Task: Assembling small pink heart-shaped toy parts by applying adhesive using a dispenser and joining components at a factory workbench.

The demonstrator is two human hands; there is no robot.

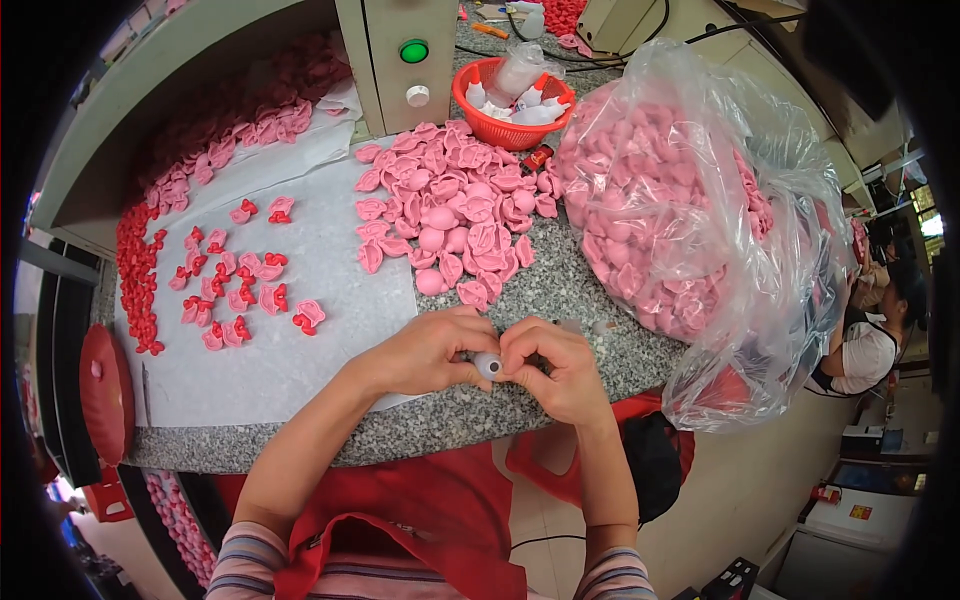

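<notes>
Near the counter's front edge, my left hand (430, 350) is closed around a small whitish plastic bottle (486, 362), its dark round opening turned toward me. Right beside that opening, my right hand (558, 370) has thumb and fingertips pinched together; whatever is between them is hidden. Beyond my hands lies a heap of pink molded pieces (440, 217), some domed and some hollow. To the left, on white paper (340, 350), several pink pieces with red bow-shaped parts (240, 298) are spread out. A band of loose red bow-shaped parts (135, 280) runs along the paper's left side.
A large clear bag of pink pieces (650, 200) stands at the right. Behind the heap, a red basket (510, 132) holds several white bottles. A machine with a green button (413, 51) rises at the back, and a red plate (105, 395) sits at the left edge. Another person (868, 350) is far right.
</notes>
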